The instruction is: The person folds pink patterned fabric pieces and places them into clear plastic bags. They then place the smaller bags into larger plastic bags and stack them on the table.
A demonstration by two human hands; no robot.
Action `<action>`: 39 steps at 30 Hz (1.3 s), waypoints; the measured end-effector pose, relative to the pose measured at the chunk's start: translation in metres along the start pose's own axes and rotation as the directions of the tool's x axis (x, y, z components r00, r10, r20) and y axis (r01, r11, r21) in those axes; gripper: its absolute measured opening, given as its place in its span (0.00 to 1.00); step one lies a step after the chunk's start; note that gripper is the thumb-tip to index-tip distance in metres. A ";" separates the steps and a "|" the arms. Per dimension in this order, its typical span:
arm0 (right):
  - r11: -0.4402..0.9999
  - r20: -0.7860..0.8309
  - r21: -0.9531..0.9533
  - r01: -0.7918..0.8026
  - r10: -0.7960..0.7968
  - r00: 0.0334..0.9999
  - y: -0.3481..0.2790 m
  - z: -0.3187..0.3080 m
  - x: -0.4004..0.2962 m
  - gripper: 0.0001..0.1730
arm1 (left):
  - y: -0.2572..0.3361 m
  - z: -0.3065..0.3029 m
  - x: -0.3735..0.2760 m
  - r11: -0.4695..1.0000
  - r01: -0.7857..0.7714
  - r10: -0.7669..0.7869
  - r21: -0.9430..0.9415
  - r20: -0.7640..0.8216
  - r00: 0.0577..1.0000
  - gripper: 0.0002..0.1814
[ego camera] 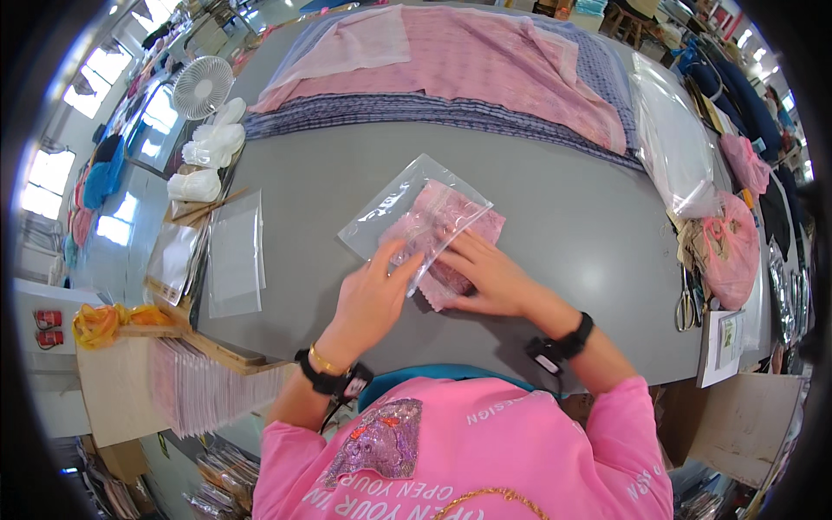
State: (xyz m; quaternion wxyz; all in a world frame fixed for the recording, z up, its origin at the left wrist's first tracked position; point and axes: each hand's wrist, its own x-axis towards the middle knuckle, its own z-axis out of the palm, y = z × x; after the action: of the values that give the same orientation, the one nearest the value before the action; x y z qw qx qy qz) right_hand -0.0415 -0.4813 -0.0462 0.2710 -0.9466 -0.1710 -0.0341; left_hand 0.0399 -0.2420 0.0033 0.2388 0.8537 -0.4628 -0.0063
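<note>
A folded pink patterned cloth lies on the grey table, partly inside a clear plastic bag. The bag sits at a slant, and its mouth edge crosses the cloth near both hands. My left hand pinches that mouth edge between thumb and fingers. My right hand presses on the cloth, its fingertips reaching under the bag's film at the opening. One end and a corner of the cloth stick out of the bag towards the right and towards me.
Across the far side lies a stack of blue patterned cloths topped by spread pink cloths. Flat clear bags lie at left, larger plastic sheets at right. Scissors rest near the right edge. A white fan stands at far left.
</note>
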 end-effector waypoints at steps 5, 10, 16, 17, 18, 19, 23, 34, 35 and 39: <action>0.942 0.027 -0.299 0.155 -0.154 0.988 0.023 0.003 0.008 0.33 | 0.034 0.058 -0.020 0.894 -0.331 0.386 -0.303 0.140 0.912 0.29; 0.985 -0.215 -0.146 0.097 -0.127 0.968 0.029 0.024 0.029 0.25 | 0.018 0.097 0.007 0.994 -0.105 0.100 0.030 0.127 0.987 0.47; 0.983 -0.149 -0.155 -0.098 0.075 0.986 0.024 0.054 0.073 0.31 | 0.007 0.096 0.010 0.995 -0.057 0.049 0.085 0.093 0.994 0.47; 0.979 -0.189 -0.195 -0.065 0.027 0.982 0.027 0.057 0.087 0.32 | 0.008 0.093 0.009 0.985 -0.092 0.085 0.143 0.055 0.995 0.46; 0.969 -0.166 -0.235 -0.076 0.038 0.985 0.030 0.058 0.098 0.32 | 0.008 0.089 0.006 0.991 -0.114 0.110 0.076 0.054 0.992 0.43; 0.956 -0.155 -0.281 -0.089 0.046 0.987 0.032 0.058 0.103 0.33 | 0.004 0.083 0.004 0.989 -0.150 0.148 0.018 0.065 0.987 0.41; 0.928 -0.075 -0.371 -0.032 0.005 0.997 0.036 0.050 0.085 0.33 | -0.040 0.036 -0.014 0.968 -0.155 0.184 -0.199 0.139 0.973 0.30; 0.939 -0.086 -0.337 0.061 -0.095 0.992 0.047 0.052 0.087 0.29 | -0.124 0.017 0.017 0.848 -0.528 0.527 0.046 0.031 0.849 0.14; 0.935 -0.085 -0.349 0.061 -0.096 0.992 0.047 0.049 0.084 0.29 | -0.124 0.017 0.017 0.832 -0.542 0.534 0.116 0.096 0.840 0.14; 0.949 -0.028 -0.306 0.078 -0.091 0.995 0.033 0.033 0.047 0.29 | -0.120 0.019 0.012 0.774 -0.581 0.588 0.251 0.058 0.807 0.13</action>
State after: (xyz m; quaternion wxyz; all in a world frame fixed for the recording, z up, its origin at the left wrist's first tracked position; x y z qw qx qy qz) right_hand 0.0133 -0.4755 -0.0837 0.1238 -0.9679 -0.1985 -0.0913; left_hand 0.1366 -0.2047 -0.0607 0.1217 0.6913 -0.6988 0.1381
